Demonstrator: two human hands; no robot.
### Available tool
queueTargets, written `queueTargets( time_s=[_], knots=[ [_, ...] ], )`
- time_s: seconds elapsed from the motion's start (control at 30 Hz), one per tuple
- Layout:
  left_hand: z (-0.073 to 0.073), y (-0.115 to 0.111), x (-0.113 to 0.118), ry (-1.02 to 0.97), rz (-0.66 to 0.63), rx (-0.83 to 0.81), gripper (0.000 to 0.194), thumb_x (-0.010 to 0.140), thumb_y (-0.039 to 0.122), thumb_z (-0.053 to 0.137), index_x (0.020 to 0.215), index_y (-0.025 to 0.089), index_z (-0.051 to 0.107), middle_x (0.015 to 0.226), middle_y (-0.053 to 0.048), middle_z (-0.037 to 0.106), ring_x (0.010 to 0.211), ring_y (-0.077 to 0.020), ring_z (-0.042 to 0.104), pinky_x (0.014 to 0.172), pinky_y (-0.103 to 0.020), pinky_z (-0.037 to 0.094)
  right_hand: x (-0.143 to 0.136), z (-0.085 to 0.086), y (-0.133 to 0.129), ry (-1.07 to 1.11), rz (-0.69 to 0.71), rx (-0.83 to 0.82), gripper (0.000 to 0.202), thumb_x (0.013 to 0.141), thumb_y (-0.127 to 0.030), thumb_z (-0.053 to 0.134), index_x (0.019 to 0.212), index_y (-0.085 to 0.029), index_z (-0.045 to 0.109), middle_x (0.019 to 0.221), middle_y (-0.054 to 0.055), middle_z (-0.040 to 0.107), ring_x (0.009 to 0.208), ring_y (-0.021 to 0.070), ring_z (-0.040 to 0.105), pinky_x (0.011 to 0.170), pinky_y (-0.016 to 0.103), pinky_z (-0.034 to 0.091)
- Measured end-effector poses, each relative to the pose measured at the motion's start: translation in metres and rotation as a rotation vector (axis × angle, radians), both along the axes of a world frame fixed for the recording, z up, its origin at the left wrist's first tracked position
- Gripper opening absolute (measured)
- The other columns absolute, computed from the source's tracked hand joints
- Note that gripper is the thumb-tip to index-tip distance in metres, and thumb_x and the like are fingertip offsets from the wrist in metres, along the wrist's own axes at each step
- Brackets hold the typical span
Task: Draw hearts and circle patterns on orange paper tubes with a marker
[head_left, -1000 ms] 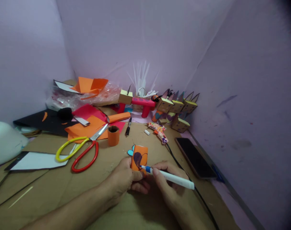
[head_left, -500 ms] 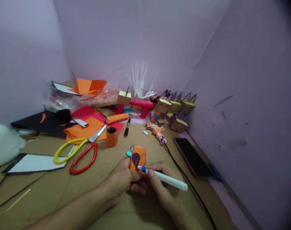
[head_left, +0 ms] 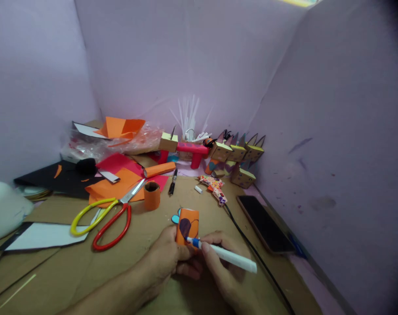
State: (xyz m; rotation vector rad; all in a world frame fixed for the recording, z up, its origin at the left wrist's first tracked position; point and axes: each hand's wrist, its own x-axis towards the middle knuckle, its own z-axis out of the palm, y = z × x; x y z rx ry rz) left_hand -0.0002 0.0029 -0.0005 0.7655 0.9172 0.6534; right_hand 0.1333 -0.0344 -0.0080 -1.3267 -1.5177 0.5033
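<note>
My left hand [head_left: 171, 258] is closed around the lower part of an orange piece [head_left: 193, 218], which bears a dark purple heart and the outline of another shape. Pinched in my right hand [head_left: 223, 260] is a white marker [head_left: 235, 257] with a blue collar; its tip touches the bottom of the purple heart. Behind the orange piece, at its upper left, a light blue shape [head_left: 175, 218] with a dark edge shows. A small white cap [head_left: 198, 189] lies further back on the cardboard.
Scissors [head_left: 112, 227] with yellow and red handles and an orange tube [head_left: 152, 197] are on the left. A patterned glue gun [head_left: 215, 188], its black cable and a phone [head_left: 263, 223] lie right. Behind stand cardboard animal figures [head_left: 221, 151], a pink-red body [head_left: 194, 148] and white sticks [head_left: 188, 116].
The whole view has tilted up, so everything sits slightly lower in the picture. Both hands keep their hold, and the marker tip remains at the heart.
</note>
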Motion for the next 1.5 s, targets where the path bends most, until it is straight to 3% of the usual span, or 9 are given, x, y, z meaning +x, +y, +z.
queueTargets(
  time_s=[0.57,1.0,1.2,1.5],
  knots=[
    [0.0022,-0.0010,-0.0009,-0.013,-0.008,0.003,0.016,0.065,0.005,0.056,0.079,0.012,0.051,0.063,-0.002,0.061,0.049,-0.0104,0.058,0.046,-0.020,0.050,0.0040,0.0030,0.0015,-0.005,0.004,-0.004,0.018,0.076,-0.029,0.056,0.064,-0.018,0.062,0.050,0.000,0.062,0.043,0.0118,0.053,0.041,0.020,0.038],
    [0.0042,-0.0012,-0.0016,-0.017,-0.024,0.006,0.020,0.064,0.010,0.062,0.081,0.010,0.052,0.062,-0.003,0.062,0.050,-0.0106,0.059,0.047,-0.020,0.051,0.0063,0.0031,0.0036,-0.109,0.113,0.075,0.012,0.078,-0.023,0.055,0.074,-0.017,0.066,0.060,0.002,0.068,0.051,0.0129,0.061,0.047,0.021,0.046],
    [0.0027,-0.0011,-0.0027,-0.005,-0.023,-0.024,0.019,0.066,0.006,0.058,0.082,0.010,0.050,0.061,-0.003,0.062,0.048,-0.0105,0.059,0.046,-0.020,0.051,0.0067,0.0058,0.0018,-0.052,0.033,0.025,0.015,0.076,-0.025,0.055,0.066,-0.019,0.063,0.051,-0.002,0.062,0.042,0.0108,0.054,0.041,0.019,0.040],
    [0.0006,0.0006,-0.0018,-0.008,-0.026,-0.016,0.018,0.067,0.003,0.054,0.082,0.011,0.050,0.062,-0.001,0.060,0.048,-0.0108,0.059,0.046,-0.021,0.051,0.0064,0.0046,0.0020,-0.034,0.024,0.048,0.013,0.076,-0.026,0.056,0.070,-0.019,0.066,0.056,0.000,0.065,0.046,0.0115,0.057,0.043,0.019,0.041]
  ],
)
